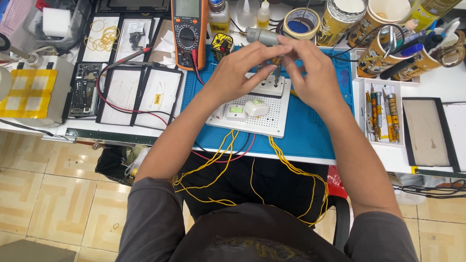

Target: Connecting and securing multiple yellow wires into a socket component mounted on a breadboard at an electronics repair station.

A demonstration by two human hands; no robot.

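My left hand [238, 73] and my right hand [310, 73] meet above a white perforated board [264, 121] on a blue work mat [310, 136]. Both pinch a thin screwdriver [276, 73] that points down at a white socket block [269, 87] mounted on the board. A grey pen-shaped electric driver [259, 35] lies just behind the fingers. Two small white switch parts [247, 109] sit on the board's near side. Yellow wires [286, 165] hang from the board's front edge over my lap.
An orange multimeter [189, 31] with red and black leads stands at the back left. Black trays [141, 92] with phone parts lie left of the mat. Cans of tools [383, 46], a tape roll [301, 22] and a white bit tray [383, 116] are to the right.
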